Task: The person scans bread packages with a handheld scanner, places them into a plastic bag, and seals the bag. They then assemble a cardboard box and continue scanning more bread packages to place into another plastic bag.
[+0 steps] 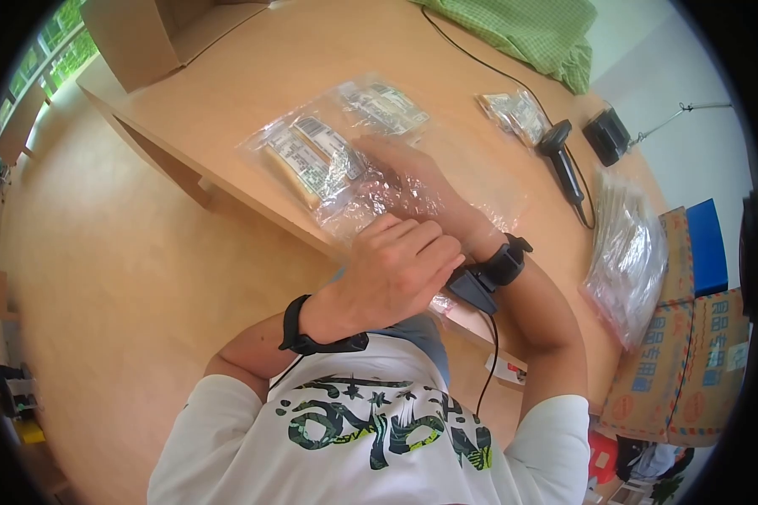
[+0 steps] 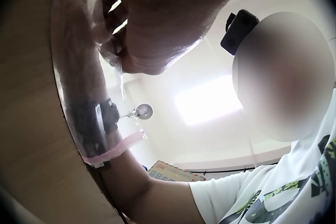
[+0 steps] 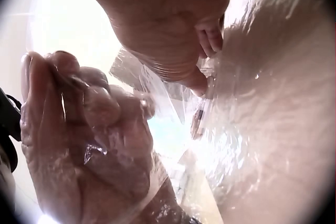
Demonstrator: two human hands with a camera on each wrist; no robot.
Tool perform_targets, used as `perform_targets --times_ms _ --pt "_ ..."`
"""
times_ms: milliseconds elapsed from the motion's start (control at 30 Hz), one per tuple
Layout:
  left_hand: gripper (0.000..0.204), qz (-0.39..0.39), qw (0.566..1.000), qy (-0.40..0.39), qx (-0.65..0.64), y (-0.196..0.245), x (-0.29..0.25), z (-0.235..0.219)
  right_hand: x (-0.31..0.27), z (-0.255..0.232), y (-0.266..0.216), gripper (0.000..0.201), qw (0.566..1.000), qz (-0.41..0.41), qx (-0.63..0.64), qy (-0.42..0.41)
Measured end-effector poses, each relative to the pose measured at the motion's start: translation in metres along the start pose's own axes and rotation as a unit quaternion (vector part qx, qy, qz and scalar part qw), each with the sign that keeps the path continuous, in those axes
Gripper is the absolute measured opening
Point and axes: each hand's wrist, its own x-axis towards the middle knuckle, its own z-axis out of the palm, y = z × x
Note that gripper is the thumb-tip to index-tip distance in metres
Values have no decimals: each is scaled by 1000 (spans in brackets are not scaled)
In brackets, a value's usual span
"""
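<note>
A clear plastic bag spreads around a tan packet with printed white labels. My right hand grips the packet's near side, its fingers partly hidden by glare on the film. In the right wrist view, that hand has bent fingers and its thumb at the packet's edge. My left hand is curled in front of the right wrist and pinches the bag's film. Seen from the left wrist, the film and a pink strip overlap my right forearm.
Another labelled packet lies behind. Farther right are a wrapped packet, a black barcode scanner with its cable, and a stack of clear bags. Cardboard boxes stand at right; an open box sits back left.
</note>
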Motion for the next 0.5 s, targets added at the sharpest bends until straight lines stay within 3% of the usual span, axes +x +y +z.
perform_targets --times_ms 67,133,200,300,400,467,500 --pt "11 0 1000 -1 5 0 -1 0 0 2 0 31 991 -38 -125 28" --pt "11 13 1000 -6 7 0 0 1 2 -1 3 27 996 41 -81 14" --pt "9 3 1000 -20 13 2 0 2 -6 -13 -5 31 993 53 -102 -16" --pt "9 -14 999 -34 8 3 -1 -2 -29 -33 -18 48 980 -36 -178 -81" --pt "10 -25 999 -21 -12 1 2 -4 -63 -74 -32 43 970 73 -108 -205" --pt "11 -29 999 -8 -23 -2 4 0 -77 -122 -44 36 929 119 66 -344" --pt "11 -28 999 -6 -26 -3 3 1 -85 -142 -43 30 935 128 113 -311"
